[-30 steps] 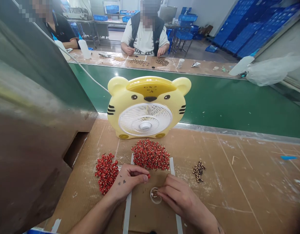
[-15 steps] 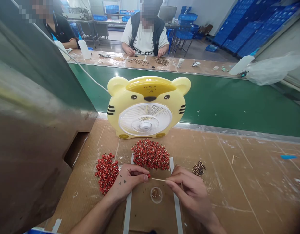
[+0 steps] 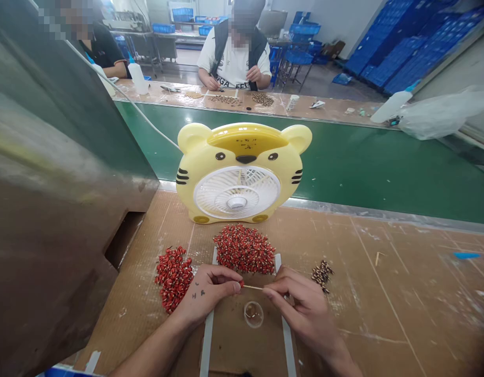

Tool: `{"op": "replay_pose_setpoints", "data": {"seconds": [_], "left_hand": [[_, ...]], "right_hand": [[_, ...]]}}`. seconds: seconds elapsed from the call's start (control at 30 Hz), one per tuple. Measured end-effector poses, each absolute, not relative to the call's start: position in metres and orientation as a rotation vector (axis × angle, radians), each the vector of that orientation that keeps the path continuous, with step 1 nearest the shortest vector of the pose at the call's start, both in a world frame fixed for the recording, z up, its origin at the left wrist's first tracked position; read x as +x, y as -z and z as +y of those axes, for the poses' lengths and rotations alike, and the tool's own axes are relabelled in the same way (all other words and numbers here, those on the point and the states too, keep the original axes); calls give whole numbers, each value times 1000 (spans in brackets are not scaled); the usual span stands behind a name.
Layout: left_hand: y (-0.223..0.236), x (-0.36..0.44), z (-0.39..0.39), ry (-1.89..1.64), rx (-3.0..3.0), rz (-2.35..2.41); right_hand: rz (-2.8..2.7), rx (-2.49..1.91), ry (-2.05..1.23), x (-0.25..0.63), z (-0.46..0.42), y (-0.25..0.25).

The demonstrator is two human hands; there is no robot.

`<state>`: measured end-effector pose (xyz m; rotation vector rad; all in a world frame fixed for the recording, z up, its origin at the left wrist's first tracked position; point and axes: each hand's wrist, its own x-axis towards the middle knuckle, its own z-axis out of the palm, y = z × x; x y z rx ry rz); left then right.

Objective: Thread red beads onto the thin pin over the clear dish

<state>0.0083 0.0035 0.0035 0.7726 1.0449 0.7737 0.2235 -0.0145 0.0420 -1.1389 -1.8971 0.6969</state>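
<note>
My left hand is closed in a pinch on one small red part just below the middle red pile. My right hand pinches a thin wooden stick, whose tip touches that red part. A small clear dish with a brownish liquid sits on the brown board between my hands. A second pile of red parts lies to the left of my left hand. A small heap of dark parts lies to the right of my right hand.
A yellow tiger-shaped fan stands behind the piles. Beyond it runs a green conveyor belt. A large metal housing fills the left side. Two people sit at the far bench with bottles and piles of parts.
My right hand lifted from the clear dish with the stick and brought its tip to the red part in my left hand. The left hand has stayed in place.
</note>
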Motion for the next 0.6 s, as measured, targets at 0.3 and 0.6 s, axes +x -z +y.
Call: {"op": "replay_pose_setpoints", "data": {"seconds": [0.3,0.6], "left_hand": [[-1,7,3,-789,769,1060],[-1,8,3,-799,741,1037]], "right_hand": [[-1894,-1257,-650,220,-16,-35],[-1903,-1314,-791,239,-23,-37]]}}
